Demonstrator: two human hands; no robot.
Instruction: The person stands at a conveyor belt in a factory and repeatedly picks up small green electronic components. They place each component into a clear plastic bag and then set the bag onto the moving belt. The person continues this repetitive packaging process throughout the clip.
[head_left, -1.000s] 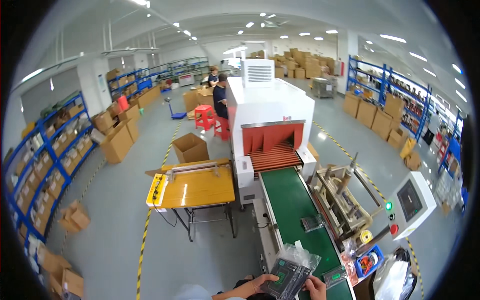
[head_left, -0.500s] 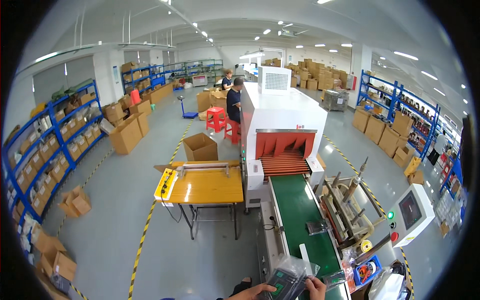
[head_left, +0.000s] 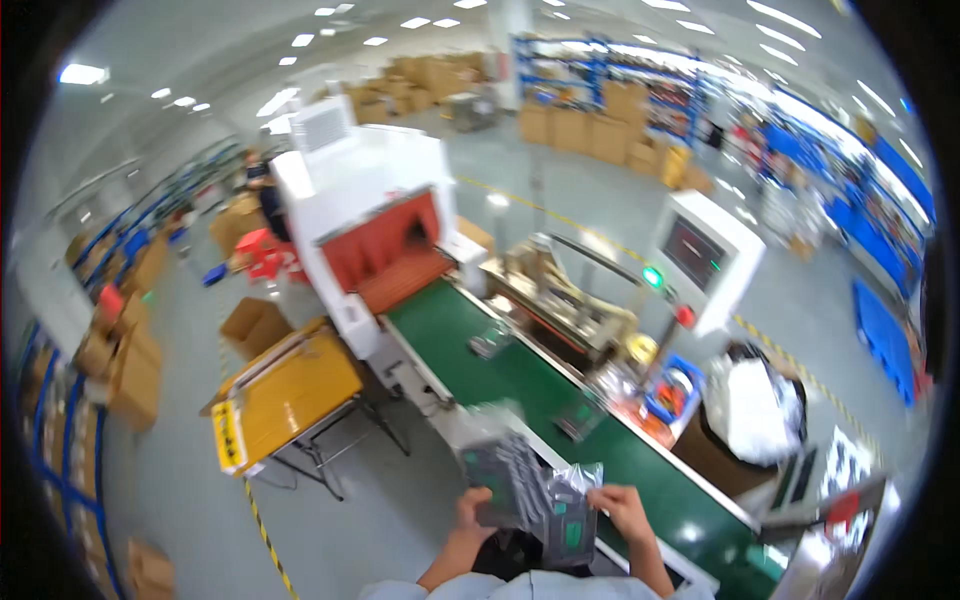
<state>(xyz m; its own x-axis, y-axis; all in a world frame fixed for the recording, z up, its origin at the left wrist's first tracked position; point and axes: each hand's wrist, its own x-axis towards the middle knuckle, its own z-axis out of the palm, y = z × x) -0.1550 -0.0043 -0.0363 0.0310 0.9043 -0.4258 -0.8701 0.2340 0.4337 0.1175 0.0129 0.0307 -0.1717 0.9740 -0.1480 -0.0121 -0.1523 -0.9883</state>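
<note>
My left hand (head_left: 468, 518) is closed on a stack of flat dark packs (head_left: 503, 482) in clear plastic film, held at the near side of the green conveyor belt (head_left: 535, 382). My right hand (head_left: 622, 512) pinches the upper edge of a single dark pack (head_left: 572, 528) in loose clear film with a green patch; it hangs beside the stack. On the belt lie two wrapped dark packs, a farther one (head_left: 491, 341) and a nearer one (head_left: 580, 416). Motion blurs the packs somewhat.
The belt enters a white tunnel machine (head_left: 385, 160) with a red curtain (head_left: 385, 250). A wooden table (head_left: 300, 390) stands left. Beyond the belt are a control panel (head_left: 705, 255), a blue bin (head_left: 675, 388) and a box holding white plastic bags (head_left: 745, 410).
My view has swung to the right. The packs, earlier held together between both hands, are now split: a stack in my left hand and one pack in my right.
</note>
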